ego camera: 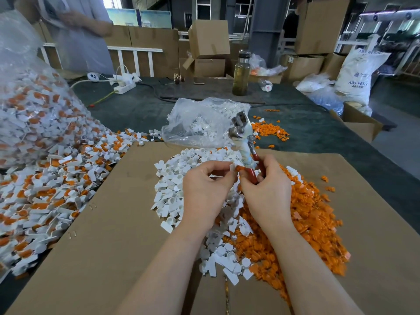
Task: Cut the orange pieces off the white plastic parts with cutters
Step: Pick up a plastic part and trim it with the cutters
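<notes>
My left hand [205, 185] pinches a small white plastic part [233, 167] with an orange piece [240, 168] on it. My right hand [267, 185] grips the red handles of the cutters [244, 142], whose metal head points up and away, and its fingers touch the orange piece. Below my hands lie a heap of white parts [175, 192] and a heap of cut orange pieces [313, 221] on the cardboard sheet [118, 235]. Uncut white-and-orange parts [52, 192] spread at the left.
A big clear bag [29, 105] of uncut parts leans at the left. A clear bag [202, 123] of white parts lies behind the cardboard, with orange pieces [270, 130] beside it. A bottle [241, 73], a power strip [125, 86] and boxes stand farther back. A person stands at back left.
</notes>
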